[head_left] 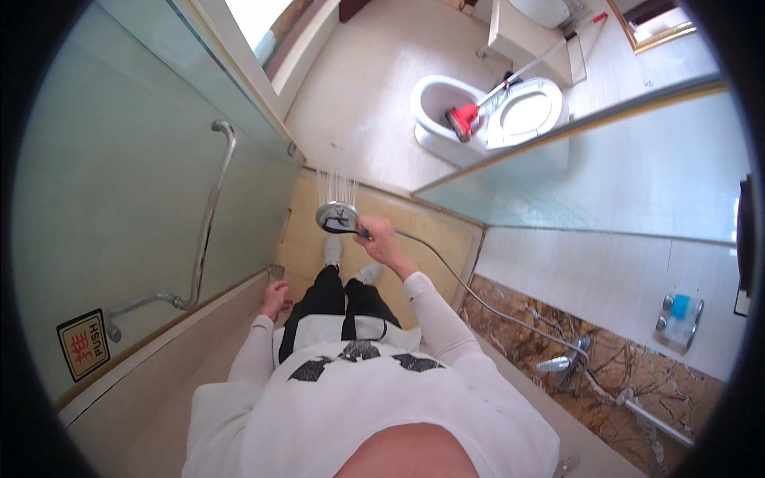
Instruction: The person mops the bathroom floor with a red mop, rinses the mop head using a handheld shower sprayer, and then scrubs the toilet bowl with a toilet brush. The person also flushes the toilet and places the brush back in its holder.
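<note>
My right hand (378, 239) is closed round the handle of a round chrome shower head (338, 216). Thin jets of water (338, 185) spray from it, away from me, toward the floor beyond the doorway. A grey flexible hose (454, 273) runs from the handle down to the chrome mixer tap (564, 360) on the right wall. My left hand (276, 299) hangs low at my left side, near the base of the glass door; its fingers are loosely bent and slightly apart, with nothing visible in them. My feet in white shoes (333, 251) stand on the yellowish shower floor (301, 231).
A frosted glass door (119, 159) with a metal handle (209, 211) stands open at left. Beyond the glass panel (606, 171) at right is a white toilet (434, 142), lid raised, with a red-headed mop (462, 121) resting on its bowl. A soap holder (679, 320) hangs on the right wall.
</note>
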Motion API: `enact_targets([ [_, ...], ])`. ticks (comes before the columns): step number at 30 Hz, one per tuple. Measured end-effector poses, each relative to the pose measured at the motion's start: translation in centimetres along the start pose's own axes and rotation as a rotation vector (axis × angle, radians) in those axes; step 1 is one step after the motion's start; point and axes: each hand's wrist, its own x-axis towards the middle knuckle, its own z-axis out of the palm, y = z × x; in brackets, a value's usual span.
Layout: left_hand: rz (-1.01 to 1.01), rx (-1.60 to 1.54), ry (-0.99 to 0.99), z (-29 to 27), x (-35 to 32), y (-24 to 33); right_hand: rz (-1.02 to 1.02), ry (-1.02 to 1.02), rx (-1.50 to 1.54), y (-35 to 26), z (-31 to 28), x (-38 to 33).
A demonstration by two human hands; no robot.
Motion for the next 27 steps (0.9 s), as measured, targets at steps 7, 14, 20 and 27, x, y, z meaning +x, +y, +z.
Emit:
enact_targets([
  [7, -0.030, -0.021, -0.015, -1.0, 2.3, 1.5, 0.097, 0.110, -0.073, 1.1, -2.9, 8.5],
  [14, -0.008, -0.132, -0.046, -4.0, 8.2, 4.1, 0.219, 0.440, -0.169, 3.0, -8.3, 17.6],
  [20, 0.022, -0.256, -0.062, -5.9, 11.0, 7.2, 0.228, 0.443, -0.189, 2.8, -8.8, 23.3],
  [27, 0.075, -0.274, -0.009, -5.4, 12.3, 8.2, 0.080, 0.243, -0.148, 3.0, -6.4, 31.7],
])
